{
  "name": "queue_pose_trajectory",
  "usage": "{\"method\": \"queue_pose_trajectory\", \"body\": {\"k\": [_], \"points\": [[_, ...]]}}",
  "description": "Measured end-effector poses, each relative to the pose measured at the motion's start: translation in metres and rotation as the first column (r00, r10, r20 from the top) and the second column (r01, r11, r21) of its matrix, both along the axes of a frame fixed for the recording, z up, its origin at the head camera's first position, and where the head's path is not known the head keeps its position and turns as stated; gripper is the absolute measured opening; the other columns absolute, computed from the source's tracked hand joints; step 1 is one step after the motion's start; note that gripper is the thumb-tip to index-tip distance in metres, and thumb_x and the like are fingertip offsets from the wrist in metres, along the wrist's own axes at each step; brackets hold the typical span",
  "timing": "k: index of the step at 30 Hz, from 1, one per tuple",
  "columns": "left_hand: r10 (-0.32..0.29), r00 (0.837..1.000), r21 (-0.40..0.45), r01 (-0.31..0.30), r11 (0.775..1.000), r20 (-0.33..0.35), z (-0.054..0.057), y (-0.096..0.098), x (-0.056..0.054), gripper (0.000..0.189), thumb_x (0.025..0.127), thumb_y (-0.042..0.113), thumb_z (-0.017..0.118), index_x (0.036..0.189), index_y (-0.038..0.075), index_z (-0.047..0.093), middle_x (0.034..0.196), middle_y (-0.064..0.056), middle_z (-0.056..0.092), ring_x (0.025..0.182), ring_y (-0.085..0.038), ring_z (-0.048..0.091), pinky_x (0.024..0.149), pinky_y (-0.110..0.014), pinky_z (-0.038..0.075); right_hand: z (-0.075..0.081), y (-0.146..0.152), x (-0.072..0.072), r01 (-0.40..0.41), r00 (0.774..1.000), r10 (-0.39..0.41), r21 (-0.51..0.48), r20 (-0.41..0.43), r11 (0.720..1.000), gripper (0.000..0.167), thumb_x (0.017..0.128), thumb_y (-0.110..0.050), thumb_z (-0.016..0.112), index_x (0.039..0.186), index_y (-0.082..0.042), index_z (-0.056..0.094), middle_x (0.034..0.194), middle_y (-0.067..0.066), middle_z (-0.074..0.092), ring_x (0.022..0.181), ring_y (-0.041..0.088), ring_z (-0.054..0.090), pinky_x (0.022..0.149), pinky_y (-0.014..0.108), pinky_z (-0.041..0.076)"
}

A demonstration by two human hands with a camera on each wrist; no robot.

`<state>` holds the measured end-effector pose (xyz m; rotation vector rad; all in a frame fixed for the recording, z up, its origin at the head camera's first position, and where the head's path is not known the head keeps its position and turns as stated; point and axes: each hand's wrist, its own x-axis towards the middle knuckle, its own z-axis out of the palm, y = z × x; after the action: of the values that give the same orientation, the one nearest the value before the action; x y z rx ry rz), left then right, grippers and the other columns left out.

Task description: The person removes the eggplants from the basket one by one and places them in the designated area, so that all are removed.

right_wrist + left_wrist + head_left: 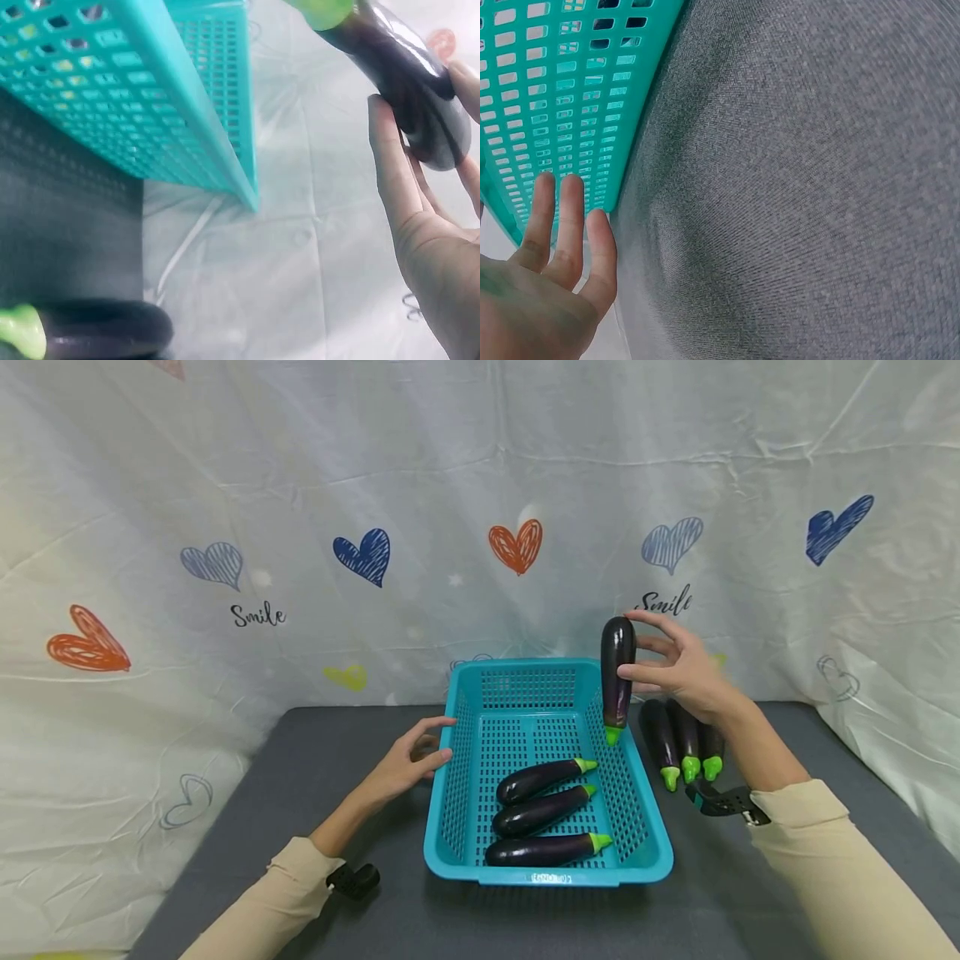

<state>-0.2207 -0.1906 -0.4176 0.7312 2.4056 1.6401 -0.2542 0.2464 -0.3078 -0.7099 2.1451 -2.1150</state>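
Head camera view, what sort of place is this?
Probably a makeshift indoor filming corner: a sheet printed with hearts and "Smile" hangs behind a dark grey table, where a blue basket holds eggplants.

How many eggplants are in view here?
7. One eggplant is in the right hand; three eggplants lie in the basket; three more lie on the table, right of it. Others could be hidden behind the right hand.
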Motion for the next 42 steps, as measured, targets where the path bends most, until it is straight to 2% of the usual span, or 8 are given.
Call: {"method": "queue_pose_trajectory", "body": {"k": [5, 15, 18, 23, 26, 31, 37, 42], "points": [[-0.003, 1.000, 0.003, 0.003, 1.000, -0.002, 0.000, 0.000, 0.000, 0.052, 0.106, 0.022, 0.058, 0.155, 0.020, 0.041, 0.144, -0.018, 0.050, 0.120, -0.035, 0.056, 0.085, -0.049, 0.053, 0.002, 0.014, 0.006, 0.035, 0.999, -0.035, -0.029, -0.029, 0.999, 0.072, 0.093, 0.014, 0.065, 0.155, -0.012, 0.040, 0.136, 0.019, 0.048, 0.103, 0.021, 0.068, 0.079, 0.038, 0.059], [-0.002, 1.000, 0.004, 0.002, 1.000, 0.004, 0.000, 0.000, 0.000, 0.052, 0.106, 0.023, 0.058, 0.155, 0.021, 0.041, 0.147, -0.018, 0.047, 0.124, -0.036, 0.054, 0.087, -0.051, 0.053, -0.001, 0.041, 0.017, 0.175, 0.984, -0.171, 0.097, -0.044, 0.980, 0.075, 0.093, 0.009, 0.070, 0.157, -0.015, 0.039, 0.139, 0.016, 0.046, 0.107, 0.018, 0.065, 0.077, 0.032, 0.059], [-0.002, 1.000, 0.005, 0.002, 1.000, 0.005, 0.000, 0.000, 0.000, 0.052, 0.106, 0.023, 0.058, 0.155, 0.021, 0.041, 0.149, -0.018, 0.046, 0.125, -0.037, 0.053, 0.088, -0.051, 0.052, -0.002, 0.049, 0.019, 0.182, 0.983, -0.179, 0.118, -0.032, 0.976, 0.078, 0.093, 0.009, 0.070, 0.158, -0.017, 0.037, 0.145, 0.017, 0.040, 0.110, 0.017, 0.063, 0.079, 0.029, 0.058], [-0.002, 1.000, 0.004, 0.002, 1.000, 0.002, 0.000, 0.000, 0.000, 0.052, 0.106, 0.023, 0.058, 0.155, 0.020, 0.041, 0.149, -0.018, 0.045, 0.125, -0.037, 0.053, 0.088, -0.052, 0.052, -0.007, 0.062, 0.022, 0.159, 0.987, -0.155, 0.109, -0.041, 0.981, 0.078, 0.092, 0.011, 0.068, 0.159, -0.014, 0.036, 0.142, 0.017, 0.042, 0.108, 0.018, 0.065, 0.081, 0.027, 0.057], [-0.003, 1.000, 0.003, 0.003, 1.000, 0.004, -0.002, -0.001, -0.001, 0.052, 0.106, 0.022, 0.058, 0.155, 0.020, 0.041, 0.147, -0.018, 0.047, 0.124, -0.036, 0.054, 0.088, -0.051, 0.053, -0.010, 0.068, 0.024, 0.165, 0.986, -0.159, 0.137, -0.048, 0.977, 0.078, 0.093, 0.011, 0.068, 0.159, -0.015, 0.035, 0.141, 0.015, 0.044, 0.108, 0.016, 0.065, 0.082, 0.025, 0.056], [0.001, 1.000, 0.012, -0.001, 1.000, 0.018, -0.003, -0.001, -0.002, 0.053, 0.105, 0.020, 0.059, 0.155, 0.022, 0.040, 0.145, -0.018, 0.049, 0.123, -0.035, 0.055, 0.087, -0.052, 0.053, -0.016, 0.080, 0.027, 0.218, 0.976, -0.208, 0.243, -0.065, 0.945, 0.078, 0.094, 0.006, 0.070, 0.159, -0.019, 0.036, 0.148, 0.011, 0.038, 0.114, 0.012, 0.059, 0.083, 0.021, 0.053], [0.002, 1.000, 0.012, -0.002, 1.000, 0.018, -0.002, 0.000, -0.002, 0.053, 0.105, 0.021, 0.059, 0.155, 0.023, 0.040, 0.147, -0.019, 0.047, 0.124, -0.035, 0.055, 0.088, -0.052, 0.053, -0.027, 0.098, 0.033, 0.220, 0.975, -0.215, 0.327, -0.053, 0.919, 0.080, 0.096, 0.002, 0.070, 0.161, -0.023, 0.031, 0.158, 0.012, 0.027, 0.119, 0.009, 0.052, 0.084, 0.019, 0.051], [0.004, 1.000, 0.009, -0.004, 1.000, 0.021, -0.002, 0.000, -0.001, 0.053, 0.105, 0.021, 0.059, 0.155, 0.021, 0.040, 0.148, -0.019, 0.046, 0.126, -0.036, 0.053, 0.088, -0.052, 0.053, -0.038, 0.112, 0.037, 0.217, 0.975, -0.219, 0.352, -0.034, 0.910, 0.079, 0.096, 0.000, 0.070, 0.161, -0.021, 0.030, 0.151, 0.010, 0.036, 0.117, 0.005, 0.056, 0.083, 0.023, 0.054]]}}
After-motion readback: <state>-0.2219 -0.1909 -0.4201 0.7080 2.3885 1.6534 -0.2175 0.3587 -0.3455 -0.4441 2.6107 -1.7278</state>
